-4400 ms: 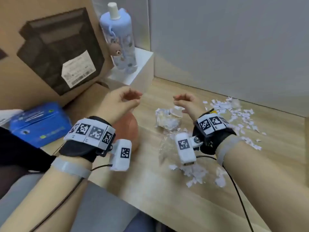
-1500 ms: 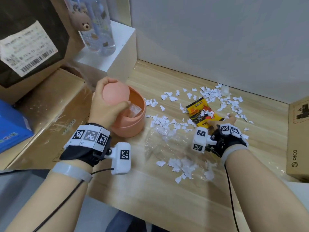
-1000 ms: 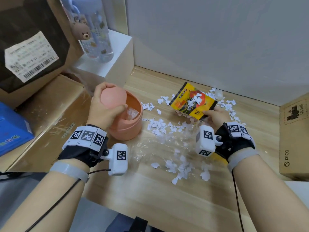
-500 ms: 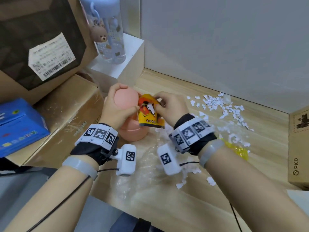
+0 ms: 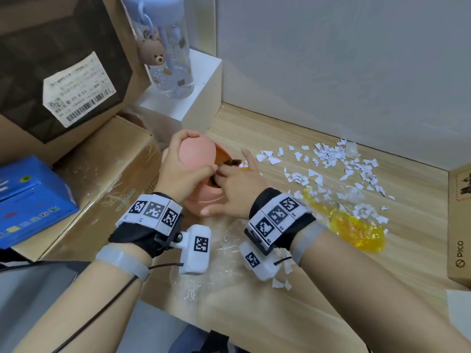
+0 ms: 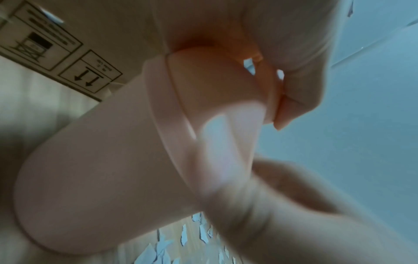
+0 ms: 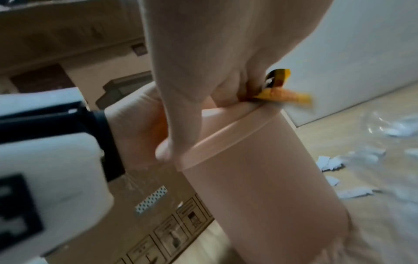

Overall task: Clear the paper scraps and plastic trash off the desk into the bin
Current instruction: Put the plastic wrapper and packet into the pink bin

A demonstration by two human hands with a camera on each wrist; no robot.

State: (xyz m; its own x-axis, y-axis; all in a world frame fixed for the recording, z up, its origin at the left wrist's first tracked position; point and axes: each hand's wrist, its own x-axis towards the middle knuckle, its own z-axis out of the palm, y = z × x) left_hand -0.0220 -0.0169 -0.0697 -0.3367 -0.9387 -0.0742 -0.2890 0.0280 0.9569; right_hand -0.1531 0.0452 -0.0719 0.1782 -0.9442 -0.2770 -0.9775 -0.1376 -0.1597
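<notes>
On the wooden desk stands a pink bin [image 5: 204, 203], its pink lid [image 5: 193, 161] tipped up and gripped by my left hand [image 5: 198, 152]. My right hand [image 5: 230, 175] is at the bin's mouth, fingers curled on a yellow and black snack wrapper [image 5: 234, 163] that is mostly inside. The right wrist view shows the wrapper [image 7: 280, 91] sticking out between my fingers and the bin [image 7: 260, 169] rim. White paper scraps [image 5: 331, 161] lie scattered to the right. A yellow plastic piece [image 5: 356, 225] and clear film [image 5: 224, 250] lie near my right wrist.
Cardboard boxes [image 5: 102, 169] and a blue box [image 5: 30, 197] crowd the left. A water bottle [image 5: 170, 59] stands on a white block [image 5: 193, 103] behind the bin. Another carton [image 5: 458, 225] is at the right edge. The wall [image 5: 331, 59] closes the back.
My right hand picked the snack wrapper off the desk, carried it left to the bin and has pushed it down inside. The left hand keeps the lid raised.
</notes>
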